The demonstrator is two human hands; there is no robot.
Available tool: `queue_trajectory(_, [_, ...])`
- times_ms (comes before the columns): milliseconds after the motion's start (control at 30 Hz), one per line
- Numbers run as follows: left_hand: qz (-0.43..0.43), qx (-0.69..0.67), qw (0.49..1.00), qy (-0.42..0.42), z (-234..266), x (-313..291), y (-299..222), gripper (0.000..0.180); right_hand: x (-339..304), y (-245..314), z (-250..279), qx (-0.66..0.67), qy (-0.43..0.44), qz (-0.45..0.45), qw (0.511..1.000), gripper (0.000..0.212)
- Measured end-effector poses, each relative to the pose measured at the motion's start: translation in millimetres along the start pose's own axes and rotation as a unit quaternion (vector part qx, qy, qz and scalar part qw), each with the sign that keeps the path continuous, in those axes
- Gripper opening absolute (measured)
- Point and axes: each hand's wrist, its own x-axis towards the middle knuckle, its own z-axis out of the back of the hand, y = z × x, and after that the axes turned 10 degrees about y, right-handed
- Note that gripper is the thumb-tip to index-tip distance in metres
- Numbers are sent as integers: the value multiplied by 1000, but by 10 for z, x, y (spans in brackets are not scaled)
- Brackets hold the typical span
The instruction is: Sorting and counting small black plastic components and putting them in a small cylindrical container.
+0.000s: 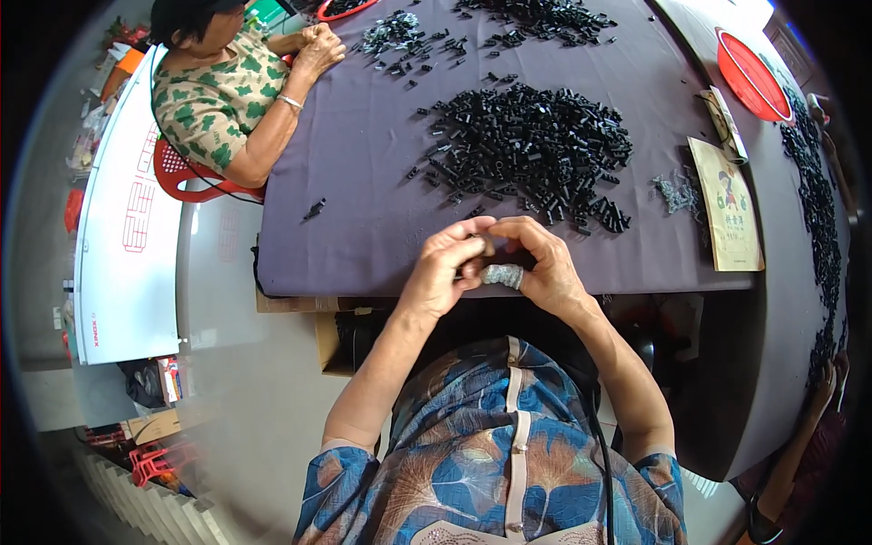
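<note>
My left hand [445, 271] and my right hand [536, 263] meet at the near edge of a table covered in dark purple cloth [363, 200]. Both pinch a small part between the fingertips; it is too small to make out. A grey wrap [502, 274] covers my right thumb. Just beyond my hands lies a large heap of small black plastic parts [531, 150].
Another person [227, 91] in a green patterned top sits at the table's far left, hands by a smaller black pile [395, 36]. More black parts [545, 18] lie at the far end and along the right edge [817, 218]. A red tray [752, 74] and a booklet [727, 204] sit right.
</note>
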Motion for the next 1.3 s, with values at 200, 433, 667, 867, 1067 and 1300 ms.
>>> queue_trajectory(200, [-89,-93,992,6,784,-837,-519,20,19,40,51,45,-19,-80,996,32])
queue_trajectory(433, [17,181,945,-271,1510,-1865,-465,22,45,63,33,-2,-9,-76,997,26])
queue_trajectory(667, [91,372,810,-445,2248,-1875,227,15,3,52,49,-6,-8,-65,998,25])
queue_trajectory(867, [-17,611,708,-354,2740,-2117,577,23,42,94,-11,-11,10,-55,998,28])
queue_trajectory(1067, [15,652,592,-474,2426,-1939,509,26,-1,78,76,-30,1,-53,998,30])
queue_trajectory(1300, [47,663,613,-427,2895,-2148,825,28,17,68,44,-8,9,-27,1000,27])
